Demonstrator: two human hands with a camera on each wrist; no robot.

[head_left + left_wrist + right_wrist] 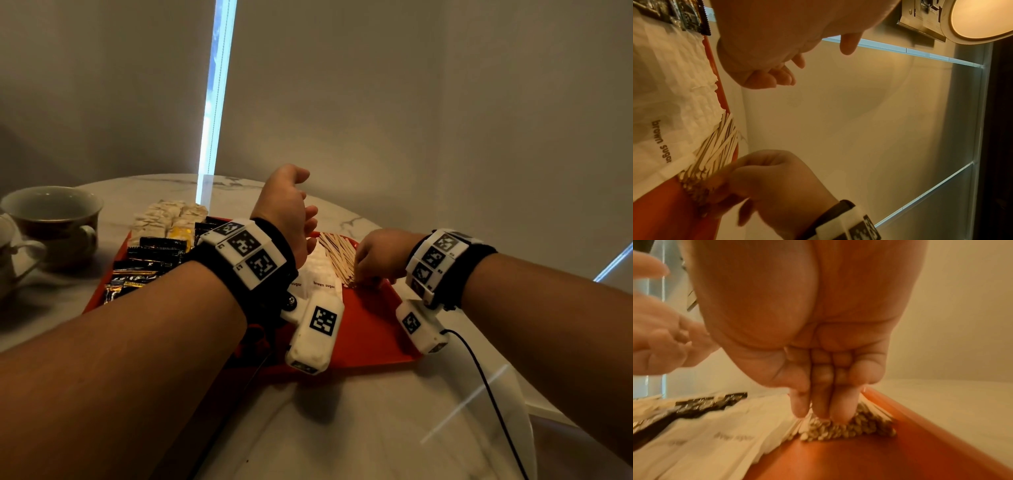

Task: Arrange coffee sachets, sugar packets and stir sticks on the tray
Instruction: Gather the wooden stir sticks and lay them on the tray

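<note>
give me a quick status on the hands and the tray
Left hand lifted, empty. Right hand fingertips pressing stir sticks near ends on red tray, beside brown sugar packets. Nothing blocking.

Your left hand [287, 205]: raised, fingers loosely curled, holding nothing. Your right hand [375, 255]: lowered, straight fingers [818, 399] pressing downward.
</note>
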